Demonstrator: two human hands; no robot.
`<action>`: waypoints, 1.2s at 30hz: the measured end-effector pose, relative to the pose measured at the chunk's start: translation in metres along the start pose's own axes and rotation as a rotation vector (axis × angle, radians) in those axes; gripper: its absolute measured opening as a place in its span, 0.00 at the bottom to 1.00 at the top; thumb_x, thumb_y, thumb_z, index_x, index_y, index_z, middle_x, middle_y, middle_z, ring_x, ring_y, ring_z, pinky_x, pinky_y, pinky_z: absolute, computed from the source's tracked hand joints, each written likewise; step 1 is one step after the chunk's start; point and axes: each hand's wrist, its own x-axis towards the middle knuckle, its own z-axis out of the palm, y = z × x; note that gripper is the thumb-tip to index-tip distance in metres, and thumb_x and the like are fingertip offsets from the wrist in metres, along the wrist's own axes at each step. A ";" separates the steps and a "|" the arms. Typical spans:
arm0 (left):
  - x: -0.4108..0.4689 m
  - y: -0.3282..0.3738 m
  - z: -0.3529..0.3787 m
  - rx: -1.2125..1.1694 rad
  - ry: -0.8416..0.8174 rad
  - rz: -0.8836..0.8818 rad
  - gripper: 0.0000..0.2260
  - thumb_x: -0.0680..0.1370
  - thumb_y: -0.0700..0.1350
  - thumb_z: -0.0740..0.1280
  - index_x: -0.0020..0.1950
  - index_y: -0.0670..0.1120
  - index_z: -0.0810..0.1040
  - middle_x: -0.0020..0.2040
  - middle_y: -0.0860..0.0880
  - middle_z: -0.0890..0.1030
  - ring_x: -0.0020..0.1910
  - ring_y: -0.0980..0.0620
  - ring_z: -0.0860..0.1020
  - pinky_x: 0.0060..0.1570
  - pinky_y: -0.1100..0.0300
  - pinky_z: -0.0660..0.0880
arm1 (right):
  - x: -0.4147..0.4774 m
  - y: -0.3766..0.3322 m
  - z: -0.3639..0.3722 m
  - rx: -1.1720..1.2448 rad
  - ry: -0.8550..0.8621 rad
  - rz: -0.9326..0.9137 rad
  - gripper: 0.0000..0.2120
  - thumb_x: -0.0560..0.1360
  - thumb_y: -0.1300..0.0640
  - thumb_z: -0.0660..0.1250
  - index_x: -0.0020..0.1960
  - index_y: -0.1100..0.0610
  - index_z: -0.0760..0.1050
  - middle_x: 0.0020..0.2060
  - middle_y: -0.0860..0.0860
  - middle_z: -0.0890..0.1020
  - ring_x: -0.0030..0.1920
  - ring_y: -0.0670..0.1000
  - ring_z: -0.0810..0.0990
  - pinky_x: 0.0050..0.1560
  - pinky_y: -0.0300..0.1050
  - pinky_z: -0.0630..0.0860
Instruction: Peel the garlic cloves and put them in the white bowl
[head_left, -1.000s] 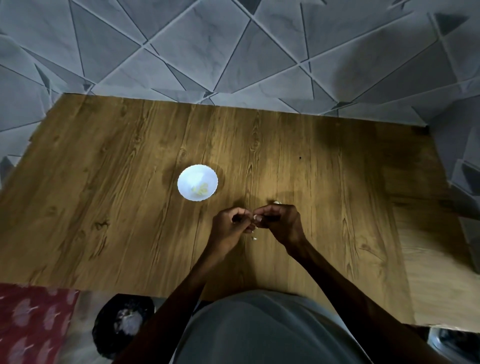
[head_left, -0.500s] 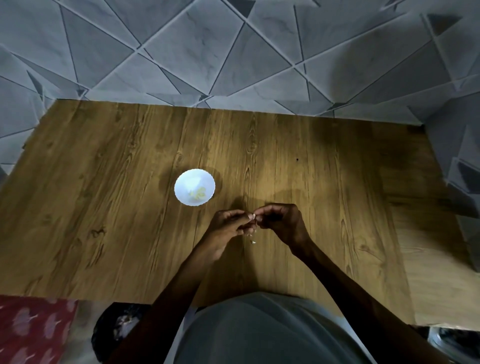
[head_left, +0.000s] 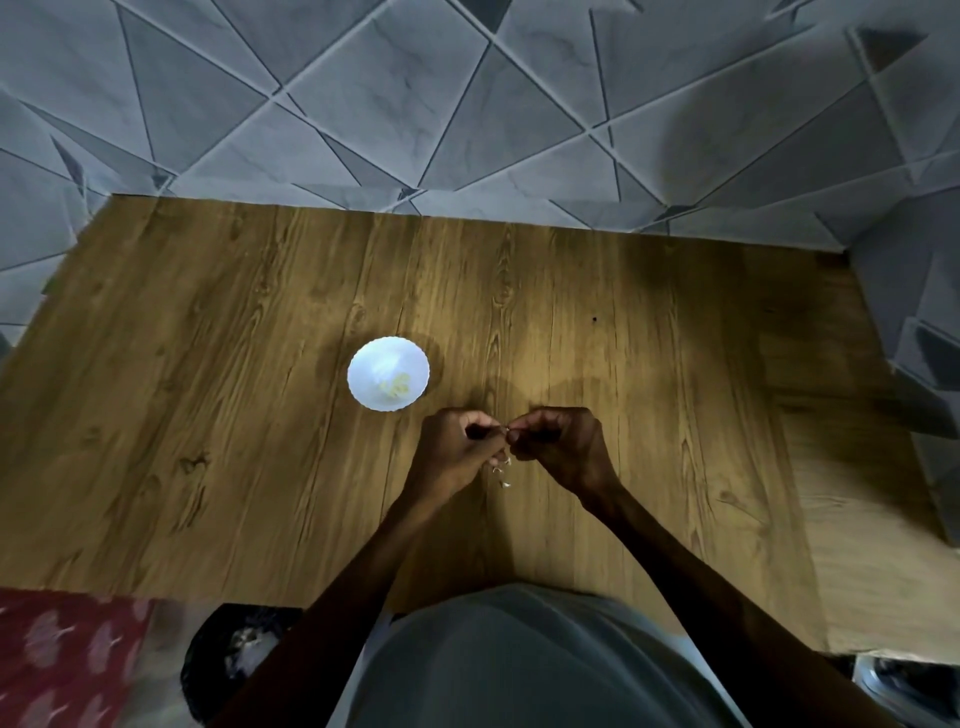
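Peeling under way just right of the white bowl (head_left: 362, 364) and a little nearer the body. Pinched between the curled fingertips of the left hand (head_left: 457, 448) and the right hand (head_left: 562, 447): a garlic clove (head_left: 503, 429), tiny and mostly hidden, its long axis impossible to tell. Below the pinch, on or just over the wooden table (head_left: 208, 415): pale scraps of skin (head_left: 503, 482). Inside the bowl, toward its right side: a few yellowish peeled cloves (head_left: 397, 385). For the coming drop, probably only a short carry away from the body and to the left. Left hand the nearer, just beside the bowl's near-right rim; right hand beyond it, farther right.
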 end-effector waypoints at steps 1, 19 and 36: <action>-0.001 0.001 0.000 -0.002 0.008 -0.001 0.04 0.75 0.38 0.71 0.46 0.46 0.82 0.35 0.51 0.84 0.34 0.51 0.84 0.39 0.58 0.81 | 0.000 -0.001 0.000 -0.007 0.001 -0.003 0.05 0.73 0.63 0.74 0.48 0.62 0.83 0.39 0.51 0.86 0.39 0.49 0.86 0.42 0.50 0.84; -0.006 -0.004 0.006 -0.044 0.129 -0.071 0.03 0.74 0.39 0.71 0.44 0.46 0.83 0.34 0.49 0.85 0.32 0.52 0.83 0.37 0.60 0.80 | -0.003 -0.008 0.000 0.082 -0.062 0.050 0.05 0.74 0.65 0.72 0.50 0.63 0.82 0.41 0.55 0.86 0.42 0.52 0.86 0.45 0.45 0.83; -0.002 -0.008 0.005 -0.087 0.112 -0.042 0.04 0.74 0.41 0.72 0.48 0.45 0.84 0.38 0.49 0.85 0.36 0.52 0.84 0.42 0.55 0.82 | -0.004 -0.015 0.005 0.232 0.040 0.113 0.07 0.73 0.68 0.72 0.51 0.64 0.82 0.43 0.56 0.86 0.44 0.53 0.86 0.45 0.44 0.83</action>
